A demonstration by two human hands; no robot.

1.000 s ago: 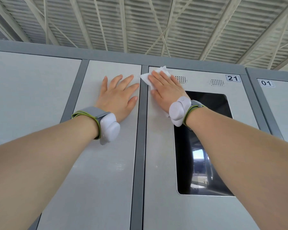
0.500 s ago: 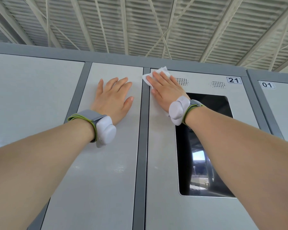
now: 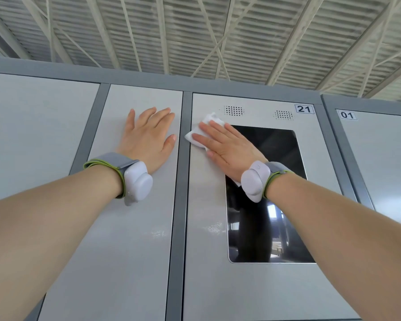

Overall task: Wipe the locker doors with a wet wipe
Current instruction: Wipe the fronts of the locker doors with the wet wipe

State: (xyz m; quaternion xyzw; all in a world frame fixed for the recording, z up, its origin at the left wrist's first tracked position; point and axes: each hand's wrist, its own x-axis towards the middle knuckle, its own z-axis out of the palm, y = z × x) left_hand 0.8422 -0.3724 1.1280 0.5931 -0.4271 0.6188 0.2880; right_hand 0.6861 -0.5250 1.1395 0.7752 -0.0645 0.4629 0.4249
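**Hands flat on two locker doors, wipe under the right**

1. Right hand (image 3: 227, 147): fingers straight and slightly spread, palm down, pressing the wet wipe (image 3: 196, 131) against the door numbered 21 (image 3: 208, 251). No finger curls round the wipe; it is trapped by flat pressure only. This grip suits a sliding stroke, since the whole palm loads the cloth evenly.

2. Wet wipe: bunched, white, lying just left of the dark window (image 3: 276, 205) at its upper left corner. Its edges show beyond the fingertips and reach almost to the grey post (image 3: 182, 205) left of the window. A small corner also shows below the wrist, over the window's left edge.

3. Left hand (image 3: 148, 137): released, fingers extended and close together, palm resting on the neighbouring door (image 3: 125, 251), well left of the window and across the post. It holds nothing. Judged purpose: a brace for the raised, reaching body.

4. Both wrists carry a white sensor band (image 3: 137, 181).

5. Task status, as a judgement: wiping is in hand on the strip left of the window; faint smears lower on both doors suggest further passes are needed.
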